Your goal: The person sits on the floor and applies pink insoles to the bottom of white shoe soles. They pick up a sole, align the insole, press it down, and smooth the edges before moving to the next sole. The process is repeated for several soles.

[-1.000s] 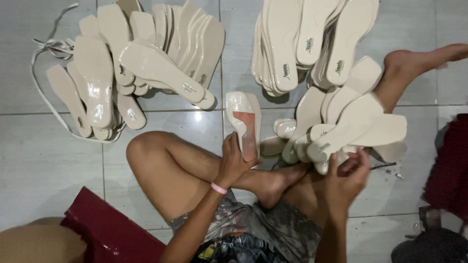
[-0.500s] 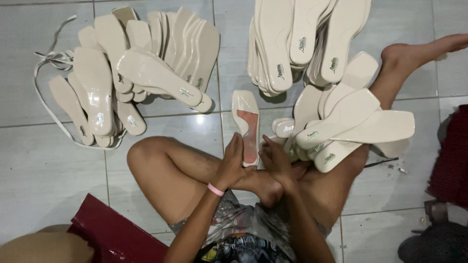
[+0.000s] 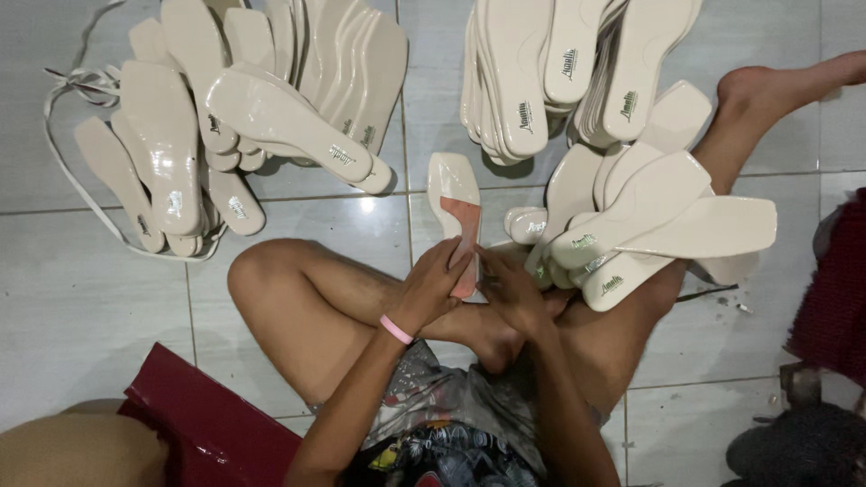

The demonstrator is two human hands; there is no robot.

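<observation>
Grey tiled floor, piles of cream insoles far left and far right, red mat near left. Left hand and right hand meet at centre over the crossed legs, fingers curled around the near end of one cream insole with a reddish underside patch. Its far end points away across the floor, between the piles; pink band on left wrist.

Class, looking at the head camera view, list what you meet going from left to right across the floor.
Left pile of cream insoles → single insole with reddish patch, held by left hand and right hand → right pile of cream insoles → dark red cloth.
</observation>
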